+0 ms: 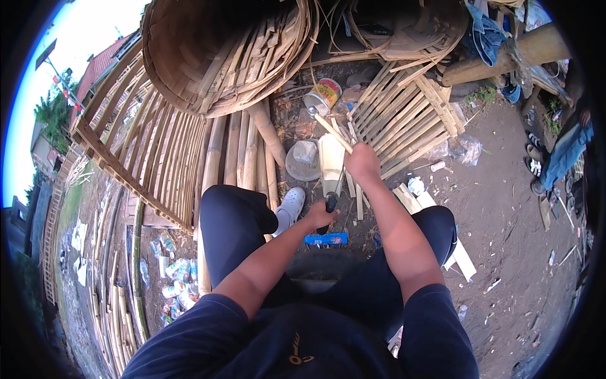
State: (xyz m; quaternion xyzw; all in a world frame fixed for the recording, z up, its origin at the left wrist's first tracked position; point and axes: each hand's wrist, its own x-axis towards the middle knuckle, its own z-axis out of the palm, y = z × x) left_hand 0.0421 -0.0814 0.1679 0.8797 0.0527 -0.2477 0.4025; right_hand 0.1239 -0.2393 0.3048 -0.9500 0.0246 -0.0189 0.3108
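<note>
My left hand (pixel 320 216) is closed round the black handle of a knife (pixel 331 202), low between my knees. The knife's thin blade points away from me along a pale split bamboo piece (pixel 331 155). Above the blade, my right hand (pixel 363 163) grips the pale wooden handle of a hammer (pixel 333 133). That handle slants up and to the left, ending in a small metal head over the bamboo piece. Whether the blade is sunk into the bamboo I cannot tell. Beside the bamboo piece lies a round grey slab (pixel 303 165) with a clear plastic packet on it.
Slatted bamboo frames (pixel 404 120) lie ahead, and another frame (pixel 148 139) leans at left. Large woven baskets (pixel 230 57) stand at the far side, near a tin can (pixel 323 95). Bamboo poles (pixel 233 151) lie left; a person's jeans (pixel 566 151) show at far right.
</note>
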